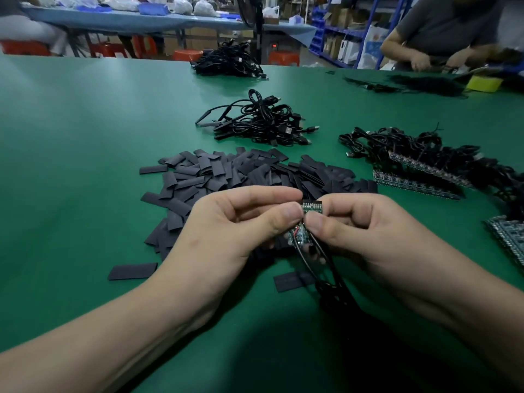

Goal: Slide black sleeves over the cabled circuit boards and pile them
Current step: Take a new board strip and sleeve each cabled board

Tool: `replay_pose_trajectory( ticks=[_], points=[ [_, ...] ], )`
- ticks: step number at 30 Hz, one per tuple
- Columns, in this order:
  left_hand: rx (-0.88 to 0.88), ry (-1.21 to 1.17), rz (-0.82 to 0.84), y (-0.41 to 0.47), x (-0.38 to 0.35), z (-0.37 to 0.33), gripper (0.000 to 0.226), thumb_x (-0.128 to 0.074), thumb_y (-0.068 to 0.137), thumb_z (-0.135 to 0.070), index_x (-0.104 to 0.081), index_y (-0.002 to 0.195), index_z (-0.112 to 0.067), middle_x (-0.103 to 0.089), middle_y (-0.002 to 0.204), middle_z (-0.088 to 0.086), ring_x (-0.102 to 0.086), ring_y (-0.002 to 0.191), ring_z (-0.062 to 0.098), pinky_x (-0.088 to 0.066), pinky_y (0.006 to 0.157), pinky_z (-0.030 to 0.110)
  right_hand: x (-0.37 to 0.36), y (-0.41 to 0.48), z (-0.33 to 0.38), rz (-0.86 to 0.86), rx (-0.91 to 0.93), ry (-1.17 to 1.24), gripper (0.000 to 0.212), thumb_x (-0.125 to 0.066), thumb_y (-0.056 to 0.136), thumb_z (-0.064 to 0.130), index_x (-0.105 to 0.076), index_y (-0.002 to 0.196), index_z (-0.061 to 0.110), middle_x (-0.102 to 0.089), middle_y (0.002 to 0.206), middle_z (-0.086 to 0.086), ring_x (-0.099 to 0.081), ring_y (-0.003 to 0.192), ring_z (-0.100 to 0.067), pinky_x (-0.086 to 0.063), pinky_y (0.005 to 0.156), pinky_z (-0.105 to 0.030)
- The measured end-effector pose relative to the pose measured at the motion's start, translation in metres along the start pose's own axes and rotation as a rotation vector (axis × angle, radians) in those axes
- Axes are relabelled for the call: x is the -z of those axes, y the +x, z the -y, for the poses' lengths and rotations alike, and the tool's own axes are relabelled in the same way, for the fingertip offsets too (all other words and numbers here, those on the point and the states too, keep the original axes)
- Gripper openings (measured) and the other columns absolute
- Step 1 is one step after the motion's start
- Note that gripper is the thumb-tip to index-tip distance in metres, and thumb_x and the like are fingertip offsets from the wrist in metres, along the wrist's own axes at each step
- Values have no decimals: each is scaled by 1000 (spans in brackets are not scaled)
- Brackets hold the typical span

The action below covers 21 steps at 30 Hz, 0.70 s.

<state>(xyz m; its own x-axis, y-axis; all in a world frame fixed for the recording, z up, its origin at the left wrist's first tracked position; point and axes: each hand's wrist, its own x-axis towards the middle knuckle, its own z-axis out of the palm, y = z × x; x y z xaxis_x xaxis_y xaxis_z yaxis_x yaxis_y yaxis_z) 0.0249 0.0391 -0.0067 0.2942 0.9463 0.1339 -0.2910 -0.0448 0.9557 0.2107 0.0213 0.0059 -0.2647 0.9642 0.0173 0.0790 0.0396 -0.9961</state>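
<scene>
Both hands meet over the near middle of the green table (71, 143). My left hand (238, 225) and my right hand (357, 225) pinch a small green circuit board (311, 207) between thumbs and forefingers. Its black cable (326, 262) hangs down toward me between my wrists. A second bit of board (296, 235) shows below my thumbs; whether a sleeve is on it is hidden. Just behind my hands lies a wide heap of flat black sleeves (226, 174).
A pile of sleeved, cabled boards (261, 120) lies beyond the sleeves, another bundle (226, 62) farther back. Rows of bare cabled boards (419, 165) lie at the right. Loose sleeves (131, 270) lie near my left wrist. Another person (442, 32) works at the far right.
</scene>
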Motion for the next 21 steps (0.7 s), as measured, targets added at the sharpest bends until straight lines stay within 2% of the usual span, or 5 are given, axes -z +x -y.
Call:
replay_pose_trajectory(
  ticks=[7,10,12,18,21],
  points=[
    [-173,70,-61,2,3,-4,22,-79,64,-32,-82,84,-24,-75,72,-6,-65,61,-1,-48,59,8,32,1,2,-139,20,-736,30,-72,77,53,-73,83,24,-63,68,12,-54,62,-1,-43,62,-25],
    [-257,91,-63,3,0,-8,16,-79,67,-29,-81,81,-23,-75,72,-8,-66,64,-2,-49,60,9,26,-2,1,-300,267,-889,29,-60,87,59,-73,101,36,-63,96,19,-61,95,1,-44,79,-16],
    [-312,101,-71,1,-2,-9,12,-79,69,-25,-79,80,-21,-74,72,-8,-66,64,-2,-50,61,9,16,-7,5,-265,356,-753,34,-51,92,59,-74,99,34,-64,102,15,-62,104,-6,-43,80,-15],
    [-362,219,-43,-2,-2,-7,13,-84,78,-28,-76,88,-24,-74,78,-6,-66,70,2,-51,68,15,-8,-16,5,64,197,-260,18,-68,91,33,-72,88,16,-77,80,-3,-70,68,-22,-54,64,-27],
    [-401,578,-42,0,5,-4,15,-64,91,-41,-71,96,-28,-71,83,-11,-65,78,3,-52,74,21,-5,-15,13,61,151,10,18,-61,88,31,-71,80,18,-69,60,-7,-65,49,-18,-48,51,-24]
  ],
)
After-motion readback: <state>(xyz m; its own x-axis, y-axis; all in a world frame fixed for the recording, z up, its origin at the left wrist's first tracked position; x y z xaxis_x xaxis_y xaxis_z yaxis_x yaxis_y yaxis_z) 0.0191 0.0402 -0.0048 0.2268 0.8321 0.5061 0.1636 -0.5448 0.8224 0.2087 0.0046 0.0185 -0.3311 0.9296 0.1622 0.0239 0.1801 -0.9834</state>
